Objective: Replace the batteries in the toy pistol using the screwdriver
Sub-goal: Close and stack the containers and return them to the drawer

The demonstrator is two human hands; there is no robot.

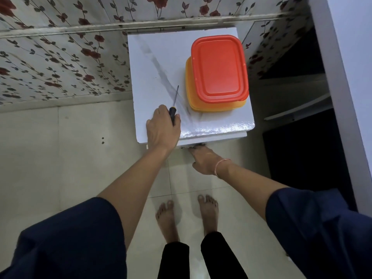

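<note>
In the head view, the left hand (163,127) rests on the white table (153,57) near its front left corner. Its fingers are curled around the black handle of the screwdriver (173,112), and the thin shaft points away toward the far edge. The right hand (205,160) reaches under the front edge; its fingers are hidden there, so I cannot tell its grip. A red-lidded box (219,67) sits on a yellow box (191,97) by the right edge

Head camera, steeply downward over white table (161,63), close.
</note>
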